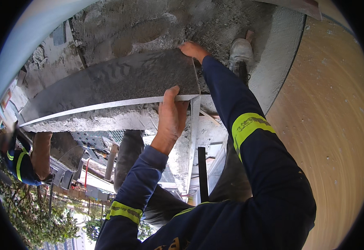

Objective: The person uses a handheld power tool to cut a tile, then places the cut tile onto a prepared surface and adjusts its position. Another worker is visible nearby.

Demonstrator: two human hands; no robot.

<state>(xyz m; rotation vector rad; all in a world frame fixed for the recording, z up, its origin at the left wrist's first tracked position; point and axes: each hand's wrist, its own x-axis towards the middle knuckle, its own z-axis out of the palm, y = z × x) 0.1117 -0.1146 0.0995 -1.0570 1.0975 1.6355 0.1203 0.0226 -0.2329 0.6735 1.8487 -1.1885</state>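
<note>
The stone slab [119,79] is showing a dark grey, speckled face, smooth and faintly glossy, with a paler cut edge. The mortar bed [157,25] behind it is looking rough, grey and lumpy. The concrete ledge [103,118] beneath is appearing coarse and matt. The sleeves [248,137] are looking like navy cloth with shiny yellow-green bands. The wall [332,125] is showing matt tan, dusty.

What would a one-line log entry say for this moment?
left hand: grips slab's near edge | right hand: on far corner | stone slab: on mortar bed
</note>
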